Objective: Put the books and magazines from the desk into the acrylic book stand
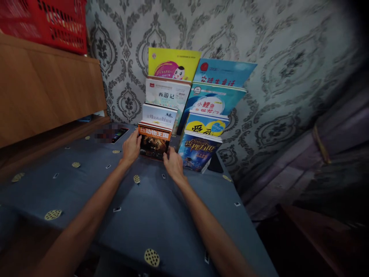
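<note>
My left hand (pixel 132 147) grips the left edge of a dark book with an orange title band (pixel 155 143), at the front of the left row. My right hand (pixel 173 162) holds the same book at its lower right edge. Behind it stand a pale blue-white book (pixel 159 116), a white book (pixel 167 94) and a tall yellow book (pixel 174 63). In the right row a dark blue book (pixel 198 152) is at the front, close to my right hand. Behind that one are a yellow and blue book (pixel 205 125) and two blue books (pixel 215 98).
The books stand on a blue-grey tablecloth (pixel 138 215) before a patterned wall (pixel 127 57). A wooden cabinet (pixel 52 84) carries a red plastic basket (pixel 46 23) at the left. A dark, phone-like item (pixel 118 134) lies on the cloth. A curtain (pixel 276 173) hangs at the right.
</note>
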`<state>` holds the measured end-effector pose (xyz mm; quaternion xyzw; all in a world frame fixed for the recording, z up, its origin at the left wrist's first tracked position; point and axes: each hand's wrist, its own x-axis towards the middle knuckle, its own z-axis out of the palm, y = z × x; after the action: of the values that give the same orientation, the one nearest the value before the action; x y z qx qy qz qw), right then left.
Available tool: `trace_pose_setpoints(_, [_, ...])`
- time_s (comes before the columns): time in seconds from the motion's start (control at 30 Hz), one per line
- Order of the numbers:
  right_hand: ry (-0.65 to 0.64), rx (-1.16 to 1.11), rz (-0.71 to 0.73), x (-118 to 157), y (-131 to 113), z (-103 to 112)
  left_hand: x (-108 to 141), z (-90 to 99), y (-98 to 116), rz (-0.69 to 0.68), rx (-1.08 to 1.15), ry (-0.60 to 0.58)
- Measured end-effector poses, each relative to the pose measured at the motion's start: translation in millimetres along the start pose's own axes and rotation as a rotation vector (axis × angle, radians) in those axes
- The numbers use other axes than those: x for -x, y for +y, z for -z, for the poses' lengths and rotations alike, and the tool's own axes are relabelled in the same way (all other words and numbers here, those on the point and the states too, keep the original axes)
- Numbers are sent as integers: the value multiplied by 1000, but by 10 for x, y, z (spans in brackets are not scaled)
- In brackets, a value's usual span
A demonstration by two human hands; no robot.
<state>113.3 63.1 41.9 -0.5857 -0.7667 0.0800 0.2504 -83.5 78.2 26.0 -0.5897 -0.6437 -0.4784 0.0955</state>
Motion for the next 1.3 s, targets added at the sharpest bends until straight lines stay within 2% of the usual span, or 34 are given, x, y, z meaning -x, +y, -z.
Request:
trace_pose_setpoints(0.27, [-51,116,-42,76,-124,63,-26,0,47,9,-77,-37])
trace_pose_setpoints(0.83, [-41,1,-40,23,-73,-6,-50,-1,45,-6,-145,-76])
trace_pose_setpoints(1.3, [-23,-36,-44,13,-53,-34,-70,-57,-31,-29,-66,-67])
